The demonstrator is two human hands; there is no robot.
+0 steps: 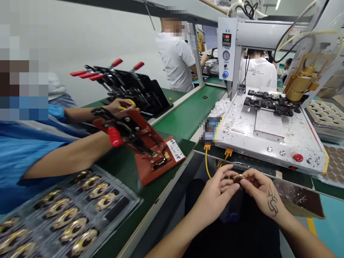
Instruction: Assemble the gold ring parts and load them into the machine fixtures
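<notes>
A small shiny reddish-brown part is held between both hands, above my lap and in front of the white press machine. My left hand pinches its left side with thumb and fingers. On the other side, my right hand grips it with thumb and index finger, the other fingers curled. The fingertips hide much of the part. Behind the hands, yellow cables hang from the machine's front edge.
The white machine carries black fixtures and a red button. At left are a red clamp fixture, a tray of gold parts and a co-worker's arm. A phone lies beside the machine. Round brown discs sit at right.
</notes>
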